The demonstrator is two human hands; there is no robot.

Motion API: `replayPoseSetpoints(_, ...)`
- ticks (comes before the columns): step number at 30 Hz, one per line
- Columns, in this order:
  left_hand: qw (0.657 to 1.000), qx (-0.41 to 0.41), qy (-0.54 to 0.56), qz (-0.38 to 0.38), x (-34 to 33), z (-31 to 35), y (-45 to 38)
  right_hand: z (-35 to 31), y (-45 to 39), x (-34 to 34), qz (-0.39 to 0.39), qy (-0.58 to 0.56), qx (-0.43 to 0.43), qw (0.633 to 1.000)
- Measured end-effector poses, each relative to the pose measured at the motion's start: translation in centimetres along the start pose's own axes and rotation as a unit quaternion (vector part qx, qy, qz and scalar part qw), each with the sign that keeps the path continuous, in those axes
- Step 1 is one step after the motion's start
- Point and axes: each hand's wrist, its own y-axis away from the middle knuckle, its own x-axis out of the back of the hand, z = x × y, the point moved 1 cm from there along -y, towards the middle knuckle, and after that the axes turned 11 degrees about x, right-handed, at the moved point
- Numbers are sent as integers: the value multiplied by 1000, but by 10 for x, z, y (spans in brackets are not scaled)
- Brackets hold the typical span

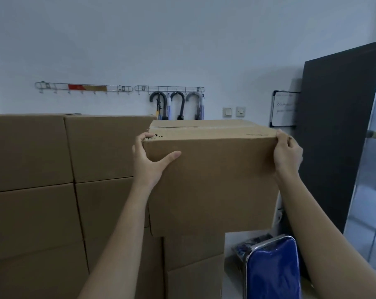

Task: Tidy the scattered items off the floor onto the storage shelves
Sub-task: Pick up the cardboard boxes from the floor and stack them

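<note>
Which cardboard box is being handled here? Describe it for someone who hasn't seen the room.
Look at the brown wall of stacked boxes. At its right end, below the hanging umbrellas, sits the held box. It alone has a left hand and right hand gripping its upper corners.

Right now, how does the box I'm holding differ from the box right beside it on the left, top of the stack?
The held box is gripped at its upper corners by the left hand and right hand; the stacked box is untouched. The held box sits nearer the camera and overlaps the stacked box's right edge. The held box overhangs the smaller boxes beneath; the stacked box sits squarely in its column. Both are plain brown cardboard.
</note>
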Motion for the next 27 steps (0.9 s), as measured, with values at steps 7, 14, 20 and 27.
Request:
replayPoseSetpoints(7,997,-53,-47,5,-41,21,-45,15,-75,-16,2,0,-7,1000)
replayPoseSetpoints(14,995,-104,2,-3,-61,45,-113,1,-140,-44,-1,-10,27,1000)
replayPoseSetpoints(20,991,-127,27,4,-82,31,-157,14,-166,-74,35,-25,69,997)
replayPoseSetpoints(27,992,-116,-26,35,-92,-38,-161,88,-171,-115,-33,22,59,997)
